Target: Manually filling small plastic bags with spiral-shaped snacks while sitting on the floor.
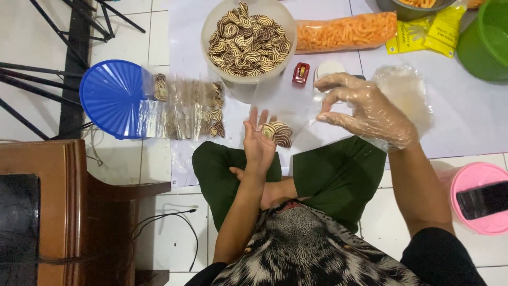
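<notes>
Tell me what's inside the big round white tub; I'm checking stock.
The big round white plastic tub holds a heap of brown-and-cream swirl-patterned snack chips, filling it near the rim. The heap covers its bottom and lower layers.

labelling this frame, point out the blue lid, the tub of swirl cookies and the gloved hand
blue lid (110,95), head view, middle of its ribbed top
tub of swirl cookies (209,24), head view, left rim
gloved right hand (370,112), head view, back of hand

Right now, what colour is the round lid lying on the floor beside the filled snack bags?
The lid is blue with ribbed lines fanning outward, seen best in the head view.
</notes>
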